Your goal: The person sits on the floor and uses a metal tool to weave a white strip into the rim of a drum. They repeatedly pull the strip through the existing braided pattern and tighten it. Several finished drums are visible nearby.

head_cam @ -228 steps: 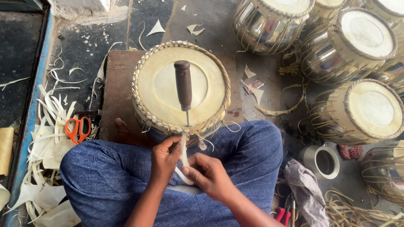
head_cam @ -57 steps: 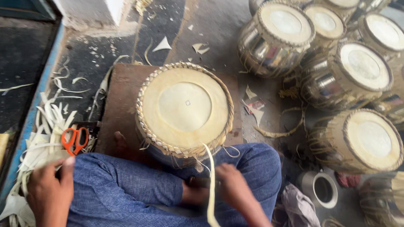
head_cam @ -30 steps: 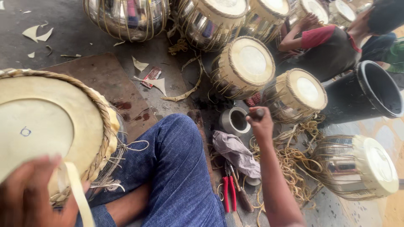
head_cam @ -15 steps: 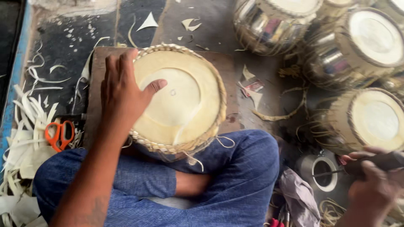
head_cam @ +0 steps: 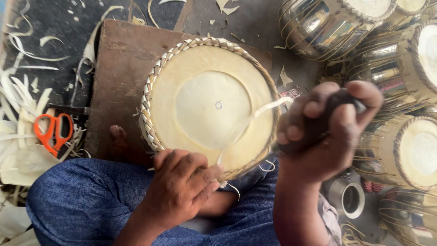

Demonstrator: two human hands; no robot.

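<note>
A round drum with a pale hide head and a braided rim rests against my blue-trousered legs on a brown wooden board. My left hand grips the near rim of the drum, closed around the braid. My right hand is raised at the drum's right side, shut on the dark handle of a tool. A thin pale hide strip runs across the drum head from the right edge toward the left hand.
Orange-handled scissors lie at the left among pale hide offcuts. Several shiny metal drums crowd the right side. A small metal cup stands by my right knee. My bare toe rests on the board.
My left hand has come off the drum head and closed on the near rim. My right hand has brought the dark-handled tool from the far right up beside the drum.
</note>
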